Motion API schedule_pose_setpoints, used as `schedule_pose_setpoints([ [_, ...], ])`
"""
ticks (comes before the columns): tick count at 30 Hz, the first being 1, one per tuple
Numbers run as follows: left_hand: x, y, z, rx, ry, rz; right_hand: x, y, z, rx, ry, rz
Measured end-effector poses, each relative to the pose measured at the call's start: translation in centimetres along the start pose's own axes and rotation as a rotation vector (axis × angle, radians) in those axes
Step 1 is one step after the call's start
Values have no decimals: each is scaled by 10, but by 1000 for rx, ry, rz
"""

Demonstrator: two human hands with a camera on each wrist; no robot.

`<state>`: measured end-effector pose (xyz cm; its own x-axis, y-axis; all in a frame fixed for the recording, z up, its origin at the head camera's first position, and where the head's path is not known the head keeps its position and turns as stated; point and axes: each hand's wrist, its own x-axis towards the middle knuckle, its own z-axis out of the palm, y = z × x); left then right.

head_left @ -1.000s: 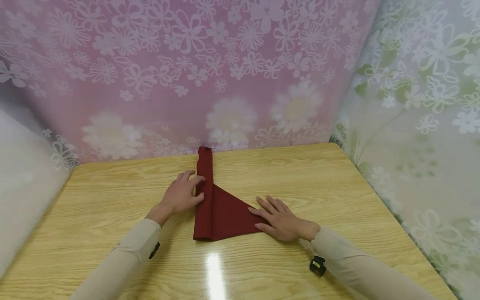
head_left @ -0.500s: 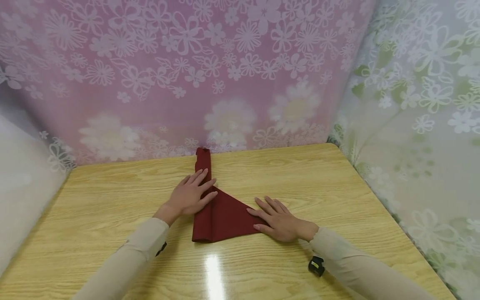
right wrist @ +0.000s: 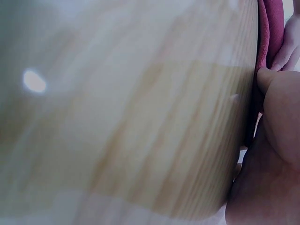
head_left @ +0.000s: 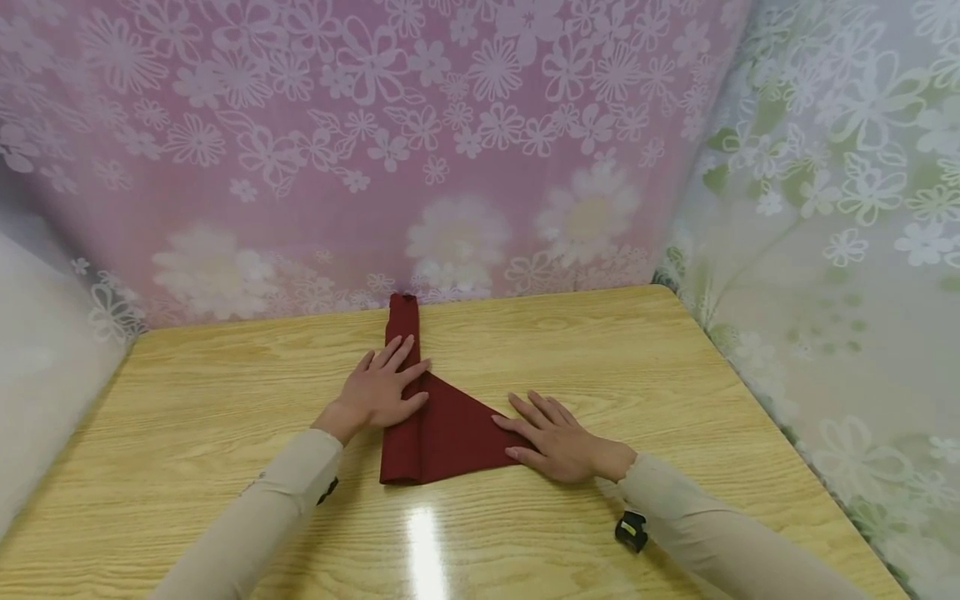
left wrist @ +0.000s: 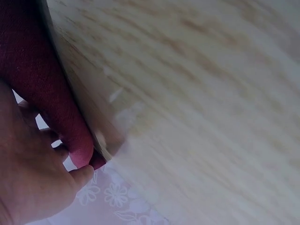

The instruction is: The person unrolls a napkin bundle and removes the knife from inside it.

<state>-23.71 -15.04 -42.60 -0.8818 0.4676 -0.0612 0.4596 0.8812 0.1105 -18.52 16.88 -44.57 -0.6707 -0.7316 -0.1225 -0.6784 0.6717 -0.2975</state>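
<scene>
Left sleeve (head_left: pixel 251 517) and right sleeve (head_left: pixel 727 529): long, plain beige, creased. Boxy black device (head_left: pixel 632 533) below right cuff (head_left: pixel 649 485), yellow marking (head_left: pixel 628 527). Black piece (head_left: pixel 328 491) by left cuff (head_left: pixel 318 460), mostly hidden.

Left hand (left wrist: pixel 35 166) touching red cloth (left wrist: pixel 40 68), wood-grain table (left wrist: pixel 187 103)

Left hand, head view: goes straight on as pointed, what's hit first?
Probably the pink floral backdrop: past the rolled red cloth under the left hand, only bare tabletop shows in line. Depth at the far edge is unclear.

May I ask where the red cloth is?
In the head view, the red cloth lies near centre on the table, partly under the left hand and right hand.
</scene>
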Motion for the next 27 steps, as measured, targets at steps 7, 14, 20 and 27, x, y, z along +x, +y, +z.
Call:
schedule_pose_setpoints([
  [7, -2, -6, -1, -31, -23, -24, 0, -3, -3, -8, -21, 13],
  [14, -3, -11, 0, -48, -20, -32, -1, -4, -3, -1, -21, 18],
  [20, -5, -14, 1, -62, -19, -40, -2, -3, -3, 19, -12, 9],
  [27, -8, -15, 1, -80, -4, -38, -2, -4, -4, 4, -17, 10],
])
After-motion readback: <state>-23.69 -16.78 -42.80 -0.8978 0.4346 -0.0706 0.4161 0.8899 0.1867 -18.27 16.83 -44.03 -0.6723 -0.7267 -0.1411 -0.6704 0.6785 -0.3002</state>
